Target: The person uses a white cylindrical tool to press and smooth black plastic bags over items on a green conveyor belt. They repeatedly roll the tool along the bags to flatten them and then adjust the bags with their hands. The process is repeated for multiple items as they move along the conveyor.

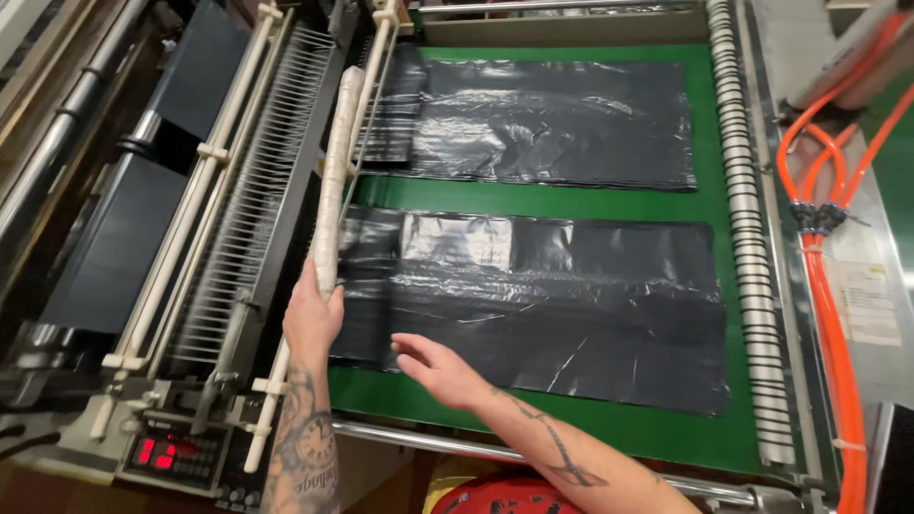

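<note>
Two hands — left (312,319) gripping a pale roll (335,181), right (440,369) spread over black bags (543,314).

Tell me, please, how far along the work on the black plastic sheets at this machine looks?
Done: two stacks of black sheets, far stack and near stack, lie flat on the green belt. In hand: the left hand grips a pale wrapped rod; the right hand hovers open over the near stack. Left: both stacks remain on the belt.

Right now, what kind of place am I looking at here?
Most likely a factory floor, at a plastic-bag-making machine. Black plastic sheets lie on a green conveyor bed, orange hoses run alongside, and the left hand grips a pale wrapped roller; the right hand hovers open.
</note>
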